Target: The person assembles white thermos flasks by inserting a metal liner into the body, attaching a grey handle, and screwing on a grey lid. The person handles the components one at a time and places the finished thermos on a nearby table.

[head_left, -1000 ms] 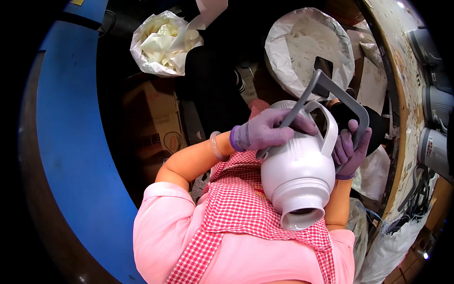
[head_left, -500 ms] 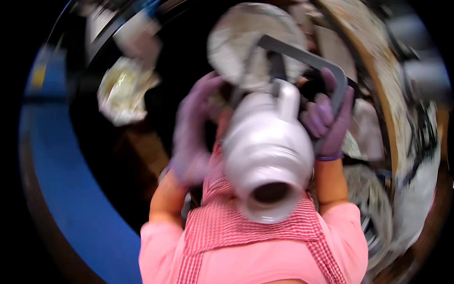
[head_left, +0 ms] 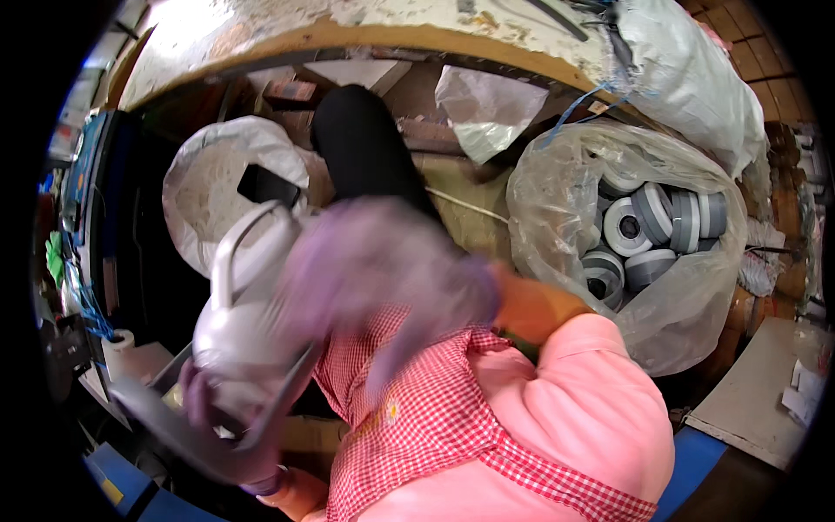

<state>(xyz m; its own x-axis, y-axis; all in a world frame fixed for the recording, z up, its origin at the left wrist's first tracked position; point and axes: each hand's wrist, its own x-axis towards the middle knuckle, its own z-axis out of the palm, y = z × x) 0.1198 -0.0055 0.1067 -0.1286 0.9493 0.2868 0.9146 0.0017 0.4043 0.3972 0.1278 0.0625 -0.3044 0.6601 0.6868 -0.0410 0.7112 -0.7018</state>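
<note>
Head view: worn on the head, left of a side-by-side pair | aim: turned steeply down over the gingham apron [head_left: 357, 370] | range: right hand [head_left: 374, 265] and left hand [head_left: 202, 398] framed close, table [head_left: 287, 17] farther off | lens: wide fisheye, table edge bowed across the top, corners blacked out

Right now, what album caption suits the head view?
Gloved hands at a white jug; a plastic bag of round parts nearby.
</note>
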